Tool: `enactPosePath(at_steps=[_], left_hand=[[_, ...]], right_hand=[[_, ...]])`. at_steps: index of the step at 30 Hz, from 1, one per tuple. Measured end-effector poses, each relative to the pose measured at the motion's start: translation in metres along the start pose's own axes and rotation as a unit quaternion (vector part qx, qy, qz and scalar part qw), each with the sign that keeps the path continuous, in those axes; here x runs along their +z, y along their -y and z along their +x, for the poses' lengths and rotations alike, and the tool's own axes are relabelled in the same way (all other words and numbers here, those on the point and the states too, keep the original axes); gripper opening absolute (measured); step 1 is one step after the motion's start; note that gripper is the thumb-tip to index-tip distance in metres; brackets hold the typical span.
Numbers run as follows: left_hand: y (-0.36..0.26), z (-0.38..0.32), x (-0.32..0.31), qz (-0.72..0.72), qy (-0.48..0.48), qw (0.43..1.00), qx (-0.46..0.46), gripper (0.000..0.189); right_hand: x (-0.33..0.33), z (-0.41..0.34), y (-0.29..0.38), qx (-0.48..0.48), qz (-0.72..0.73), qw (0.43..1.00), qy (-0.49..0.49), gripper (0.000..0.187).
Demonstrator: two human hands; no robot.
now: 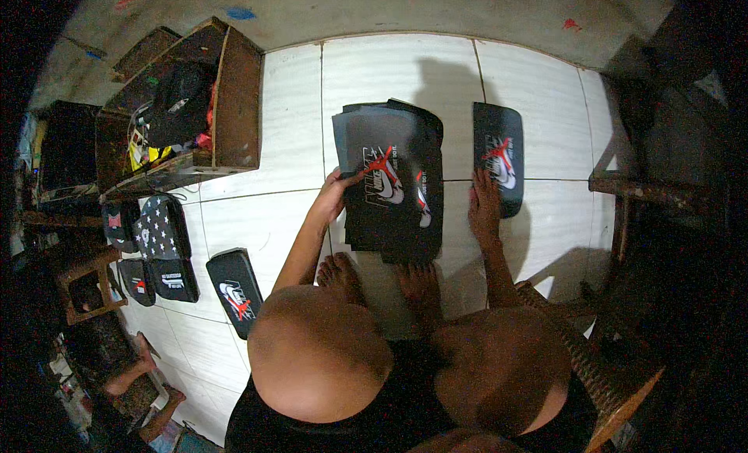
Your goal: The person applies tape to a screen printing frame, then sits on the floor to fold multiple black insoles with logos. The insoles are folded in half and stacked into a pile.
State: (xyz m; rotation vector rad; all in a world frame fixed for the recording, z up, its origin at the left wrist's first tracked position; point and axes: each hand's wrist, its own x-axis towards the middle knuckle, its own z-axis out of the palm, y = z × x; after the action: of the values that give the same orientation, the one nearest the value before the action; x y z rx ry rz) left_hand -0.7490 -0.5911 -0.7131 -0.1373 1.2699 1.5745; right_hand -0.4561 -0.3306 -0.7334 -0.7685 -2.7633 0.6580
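Observation:
A pile of black printed panels [380, 219] lies on the white tiled floor in front of my feet, the panels overlapping unevenly. My left hand [334, 196] is at the pile's left edge, fingers at the top panel; whether it pinches that panel is not plain. To the right lies a single narrower black panel [508, 126] with a white and red Nike print. My right hand [485, 202] rests with its fingers on this panel's lower left part. Another black printed piece, seemingly a stack [225, 269], lies on the floor left of my knee.
A wooden box [239, 102] holding black cloth and coloured items stands at the upper left. Below it are several stacks of printed pieces [160, 225]. Another person's feet [143, 353] show at the lower left. A wooden frame [619, 187] stands at the right.

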Motion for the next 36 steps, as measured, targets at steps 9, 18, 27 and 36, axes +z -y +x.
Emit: enactPosePath(at_steps=[9, 18, 27, 36], left_hand=[[0.01, -0.014, -0.01, 0.079, 0.009, 0.997, 0.016, 0.047], [0.015, -0.024, -0.018, 0.084, 0.046, 0.995, 0.027, 0.05], [0.014, -0.04, -0.026, 0.035, -0.003, 0.999, 0.007, 0.051], [-0.006, -0.087, -0.054, 0.078, -0.05, 0.993, 0.072, 0.046]], right_hand=[[-0.02, -0.028, -0.008, -0.011, -0.092, 0.995, -0.027, 0.075], [-0.005, -0.015, 0.003, 0.036, -0.098, 0.994, -0.015, 0.062], [-0.014, -0.007, 0.057, 0.064, -0.093, 0.993, 0.025, 0.06], [-0.002, -0.025, 0.096, 0.041, -0.088, 0.993, 0.072, 0.059]])
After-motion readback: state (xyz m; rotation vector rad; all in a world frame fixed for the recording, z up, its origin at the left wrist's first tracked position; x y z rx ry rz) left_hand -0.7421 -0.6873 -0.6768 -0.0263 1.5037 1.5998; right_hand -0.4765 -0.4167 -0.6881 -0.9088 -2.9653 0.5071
